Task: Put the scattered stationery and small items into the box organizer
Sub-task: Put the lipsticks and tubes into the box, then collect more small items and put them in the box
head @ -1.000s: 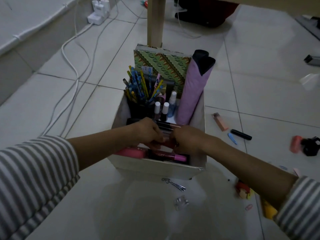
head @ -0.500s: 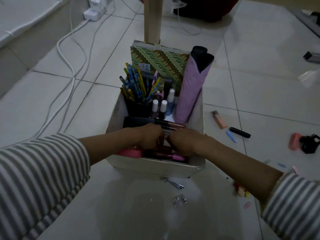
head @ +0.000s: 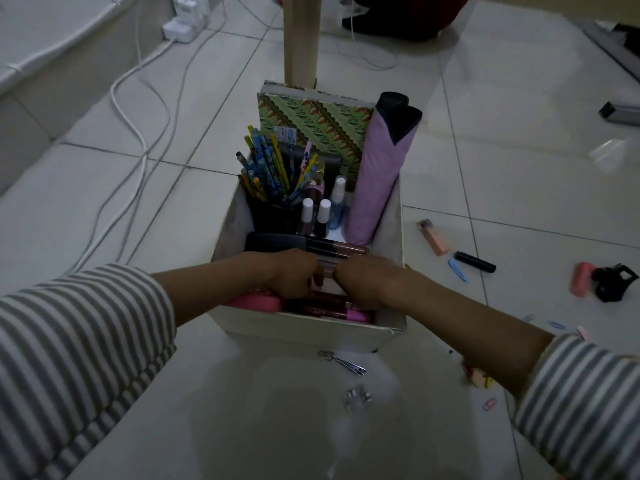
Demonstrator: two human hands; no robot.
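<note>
The box organizer (head: pixel 304 336), a white cardboard box, stands on the tiled floor (head: pixel 519 150) just in front of a wooden leg (head: pixel 300 39). Both hands reach into its near compartment. The left hand (head: pixel 294 275) and the right hand (head: pixel 367 282) sit knuckles up and almost touching. Their fingers (head: pixel 317 280) curl down among the contents, and I cannot tell whether they grip anything there.

Beside and below the hands, a pink case (head: pixel 254 301), a dark red tube (head: pixel 322 308) and a pink tube (head: pixel 356 315) lie flat against the front wall. Just beyond the hands, lip gloss tubes (head: pixel 339 249) lie crosswise. Further back stand two white-capped nail polish bottles (head: pixel 306 216), a small spray bottle (head: pixel 336 202) and a black cup full of pencils (head: pixel 266 168). A folded lilac umbrella (head: pixel 377 181) leans in the right rear corner. A green patterned notebook (head: pixel 311 123) stands upright along the back.

Other items lie scattered on the floor. To the right of the box are a peach highlighter (head: pixel 434 237), a black marker (head: pixel 474 261) and a blue hair clip (head: pixel 458 270) close together. Well beyond them, a pink object (head: pixel 583 284) touches a black clip (head: pixel 614 282). In front of the box lie metal hairpins (head: pixel 343 363) and a block of staples (head: pixel 356 398). A pink paper clip (head: pixel 490 404) and a blue paper clip (head: pixel 557 324) lie near the right forearm.

White cables (head: pixel 138 98) run across the floor on the left to a power strip (head: pixel 181 24).
</note>
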